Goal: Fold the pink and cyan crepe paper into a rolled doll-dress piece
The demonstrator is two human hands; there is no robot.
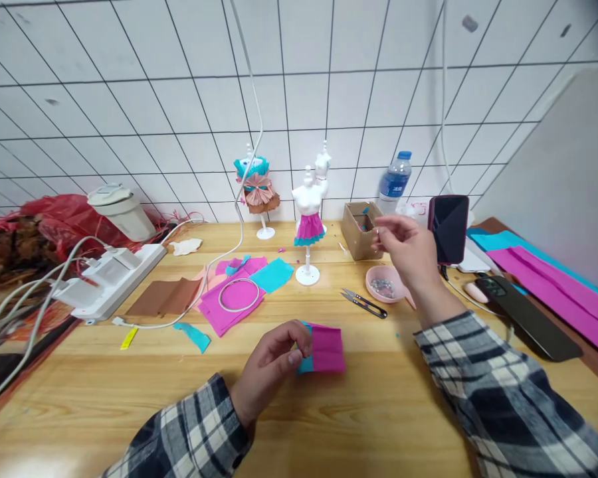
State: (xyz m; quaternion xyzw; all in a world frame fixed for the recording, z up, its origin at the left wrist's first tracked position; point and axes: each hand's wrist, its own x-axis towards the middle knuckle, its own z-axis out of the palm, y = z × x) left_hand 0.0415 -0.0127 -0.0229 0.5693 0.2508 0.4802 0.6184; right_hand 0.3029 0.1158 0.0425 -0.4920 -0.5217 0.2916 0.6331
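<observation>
A small magenta-and-turquoise piece (327, 348) lies on the wooden worktop (359, 425), toward the middle of its near edge, with the turquoise end on the left and the magenta end on the right. The left hand (276, 365) has its thumb and fingers closed on the turquoise end, partly covering it. Beyond the piece, a pair of thread snips (363, 303) lies with its blades toward the left, near a pink bowl (377, 271) of small metallic bits. The right hand (413, 255) is raised above the bowl's right side, thumb and forefinger together at the tips; whether anything tiny sits between them I cannot tell. Just past those fingertips is an open cardboard box (360, 242), near the worktop's far edge, with a water bottle (395, 182) behind it. Left of the box, a white dress form (306, 199) wears a magenta skirt (309, 229) hemmed in turquoise; a ruffled form (258, 186) stands farther left along the far edge. Magenta sheets (220, 323) with a pale ring (236, 311) on top lie left of centre, a brown sheet (164, 297) beside them. Toward the right edge, a dark phone (528, 318) lies beside long magenta strips (553, 285).
</observation>
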